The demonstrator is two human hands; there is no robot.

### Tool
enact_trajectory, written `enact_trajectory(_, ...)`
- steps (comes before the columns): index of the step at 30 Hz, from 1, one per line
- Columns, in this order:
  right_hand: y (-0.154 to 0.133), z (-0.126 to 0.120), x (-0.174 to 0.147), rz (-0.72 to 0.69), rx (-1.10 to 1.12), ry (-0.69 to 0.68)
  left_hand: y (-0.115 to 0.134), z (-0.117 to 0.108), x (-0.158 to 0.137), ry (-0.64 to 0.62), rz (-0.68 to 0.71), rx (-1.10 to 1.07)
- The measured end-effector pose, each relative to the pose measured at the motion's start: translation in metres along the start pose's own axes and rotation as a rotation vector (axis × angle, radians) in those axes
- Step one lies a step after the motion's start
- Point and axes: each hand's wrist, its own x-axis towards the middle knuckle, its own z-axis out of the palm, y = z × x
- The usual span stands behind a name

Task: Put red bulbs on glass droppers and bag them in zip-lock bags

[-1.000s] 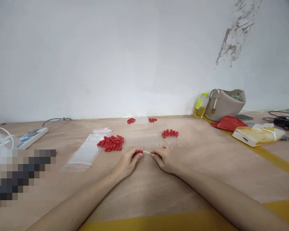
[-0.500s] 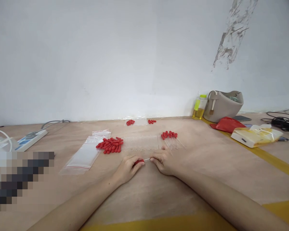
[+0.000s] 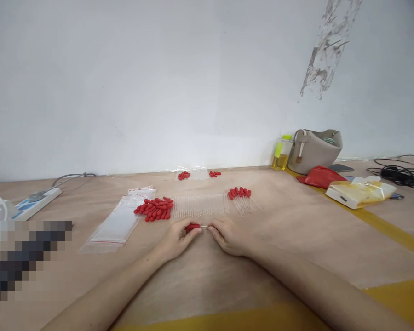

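Note:
Pinched in my left hand (image 3: 175, 238) is a red rubber dropper bulb (image 3: 192, 227). From its right end a thin glass dropper tube (image 3: 204, 227) runs to the closed fingertips of my right hand (image 3: 228, 235). Only a short length of glass shows between the two hands. Beyond them lies a row of clear glass tubes (image 3: 200, 205) side by side. To the row's left is a pile of loose red bulbs (image 3: 155, 210). On its right, several droppers (image 3: 240, 196) with red bulbs on glass stems lie fanned out.
Clear zip bags (image 3: 112, 225) lie at left, near a power strip (image 3: 37, 202). By the wall sits a plastic pack with red bulbs (image 3: 184, 175). A bottle of yellow liquid (image 3: 280, 156), a grey bag (image 3: 313, 151), a tissue pack (image 3: 360, 193) and black cables (image 3: 396, 174) are at right.
My hands have come closer together, and less of the glass tube shows between them. The view has shifted slightly, so everything sits a little further left.

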Motion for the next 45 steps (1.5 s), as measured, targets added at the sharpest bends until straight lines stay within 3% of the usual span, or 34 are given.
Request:
enact_trajectory(4, 0.010, -0.006, -0.001, 0.076, 0.044, 0.102, -0.012, -0.003, -0.001, 0.096, -0.096, -0.002)
enact_trajectory(8, 0.048, -0.023, 0.003, 0.526, -0.002, 0.357, -0.015, -0.004, -0.001, -0.064, -0.067, 0.099)
enact_trajectory(12, 0.089, -0.041, 0.010, 0.900, -0.014, 0.266, -0.013, -0.004, 0.001, -0.091, -0.038, 0.116)
enact_trajectory(15, 0.104, -0.044, 0.016, 1.035, -0.077, 0.182, -0.014, -0.003, 0.001, -0.091, -0.042, 0.108)
enact_trajectory(22, 0.113, -0.031, 0.023, 1.049, -0.184, 0.116, -0.012, -0.004, 0.000, -0.097, -0.061, 0.079)
enact_trajectory(26, 0.130, -0.042, 0.013, 1.079, -0.174, 0.229, -0.012, -0.004, 0.001, -0.101, -0.056, 0.082)
enact_trajectory(29, 0.147, -0.049, 0.004, 1.136, -0.096, 0.266, -0.013, -0.004, 0.001, -0.099, -0.051, 0.087)
enact_trajectory(33, 0.160, -0.050, -0.002, 1.160, 0.042, 0.182, -0.012, -0.004, 0.001, -0.098, -0.058, 0.098)
enact_trajectory(39, 0.156, -0.046, 0.004, 1.162, 0.218, 0.160, -0.011, -0.005, 0.001, -0.101, -0.056, 0.106)
enact_trajectory(45, 0.156, -0.048, 0.004, 1.136, 0.197, 0.235, -0.012, -0.005, 0.001, -0.101, -0.049, 0.096)
